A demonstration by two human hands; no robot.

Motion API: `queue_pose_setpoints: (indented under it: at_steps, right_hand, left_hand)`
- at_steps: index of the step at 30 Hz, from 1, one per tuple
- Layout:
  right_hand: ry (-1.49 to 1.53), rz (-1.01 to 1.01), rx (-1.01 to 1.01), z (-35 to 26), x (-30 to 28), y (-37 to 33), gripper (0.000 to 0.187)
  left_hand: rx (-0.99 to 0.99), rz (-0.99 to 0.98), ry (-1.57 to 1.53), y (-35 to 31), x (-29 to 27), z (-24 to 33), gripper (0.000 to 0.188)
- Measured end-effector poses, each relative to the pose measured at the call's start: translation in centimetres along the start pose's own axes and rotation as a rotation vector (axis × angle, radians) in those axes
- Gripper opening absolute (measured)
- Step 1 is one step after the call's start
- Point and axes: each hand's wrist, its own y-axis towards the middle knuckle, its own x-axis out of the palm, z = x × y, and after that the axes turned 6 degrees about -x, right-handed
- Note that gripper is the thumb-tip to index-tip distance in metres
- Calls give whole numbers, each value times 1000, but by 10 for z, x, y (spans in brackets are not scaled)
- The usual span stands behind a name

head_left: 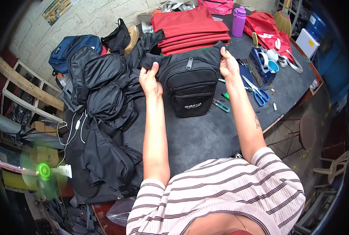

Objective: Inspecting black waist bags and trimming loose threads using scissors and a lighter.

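Between my two hands a black waist bag (192, 88) is held up over the dark table, its zipped front toward me. Its front carries a large zipper pull at the top, two zippers across the middle and a small white print low down. My left hand (150, 80) grips the bag's left wing, thumb up. At the other side my right hand (229, 64) pinches the right wing with its thumb raised. A green-handled cutter (221, 105) and blue-handled scissors (259, 94) lie to the right of the bag.
Black bags (104, 98) pile up on the left of the table (190, 137). Behind stand folded red fabric (190, 29) and a purple bottle (238, 22). A tool holder (259, 70) stands at the right. A green fan (44, 171) spins at lower left.
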Motion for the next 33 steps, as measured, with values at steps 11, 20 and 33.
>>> queue_pose_setpoints:
  at_steps: [11,20,33]
  right_hand:
    - [-81,-167,-109,18,41,-30,22]
    - [-84,-198,-128,17,45,-4,16]
    - [63,-191,-81,7,23,-1,25]
  left_hand:
    - [644,852,691,-1,20,11,50]
    - [-115,125,-148,0,-28,30,30]
    - [-136,6,-282,2,-23,31,22]
